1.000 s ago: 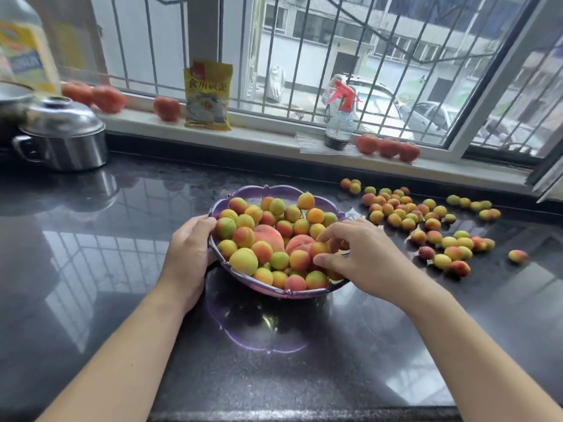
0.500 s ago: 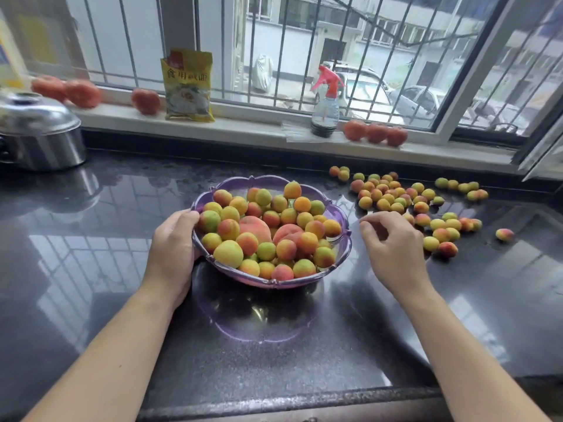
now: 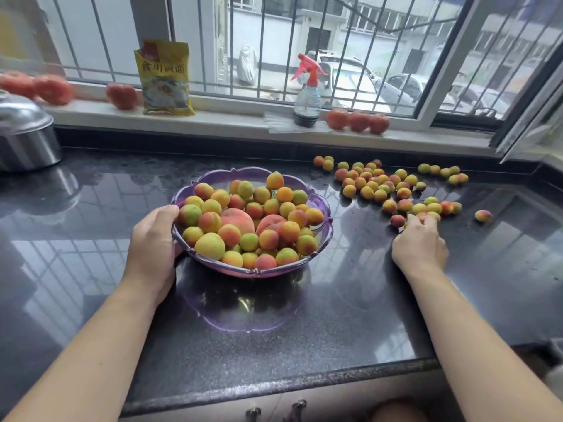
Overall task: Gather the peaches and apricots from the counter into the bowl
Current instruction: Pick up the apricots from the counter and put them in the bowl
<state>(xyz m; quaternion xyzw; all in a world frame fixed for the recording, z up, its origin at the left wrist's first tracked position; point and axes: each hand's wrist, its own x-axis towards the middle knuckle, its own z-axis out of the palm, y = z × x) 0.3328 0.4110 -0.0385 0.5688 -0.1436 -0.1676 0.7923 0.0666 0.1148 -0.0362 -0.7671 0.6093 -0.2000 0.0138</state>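
Observation:
A purple scalloped bowl (image 3: 213,175) sits mid-counter, heaped with small apricots and two larger pink peaches (image 3: 238,219). My left hand (image 3: 155,242) grips the bowl's left rim. Several loose apricots (image 3: 374,184) lie scattered on the black counter to the right of the bowl. My right hand (image 3: 419,245) rests at the near edge of that scatter, its fingers curled over a couple of apricots (image 3: 424,217). One apricot (image 3: 483,215) lies apart, further right.
A steel pot (image 3: 24,141) stands at the far left. On the window sill are a yellow packet (image 3: 164,77), a spray bottle (image 3: 307,102) and tomatoes (image 3: 358,120). The counter's front edge (image 3: 274,388) runs below my arms.
My right hand left the bowl, where it dropped fruit, and moved right across the counter to the loose apricots. My left hand stayed on the bowl's rim.

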